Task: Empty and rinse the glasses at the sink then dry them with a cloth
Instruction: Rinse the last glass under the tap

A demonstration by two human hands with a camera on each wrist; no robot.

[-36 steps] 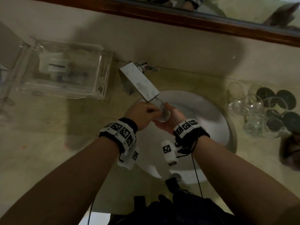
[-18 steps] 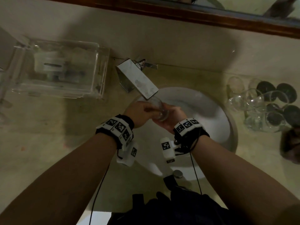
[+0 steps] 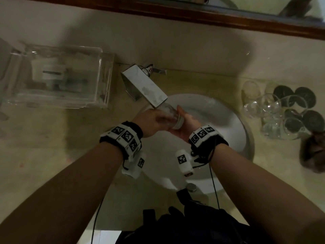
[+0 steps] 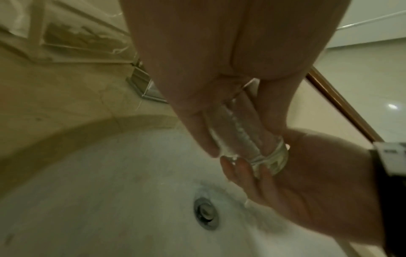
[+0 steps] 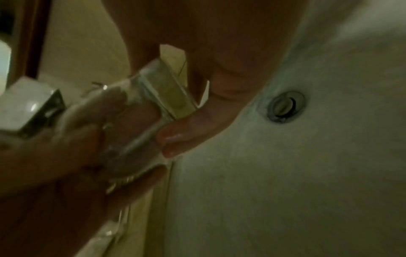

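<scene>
A clear tumbler glass lies tilted under the steel faucet spout, above the white sink. My left hand grips its body, fingers and thumb wrapped round the sides. My right hand holds the thick base, with fingers curled beneath and the thumb on top. The glass looks wet, with white streaks inside. Several more clear glasses stand on the counter to the right of the sink.
A clear plastic box sits on the counter at the left. Dark round discs lie among the glasses at right, with a dark brown bundle nearer. The drain is below the hands. A wooden mirror frame runs along the back.
Both hands stay at the spout with the glass. The glass has turned a little between them, and its base now shows more plainly against the right palm.
</scene>
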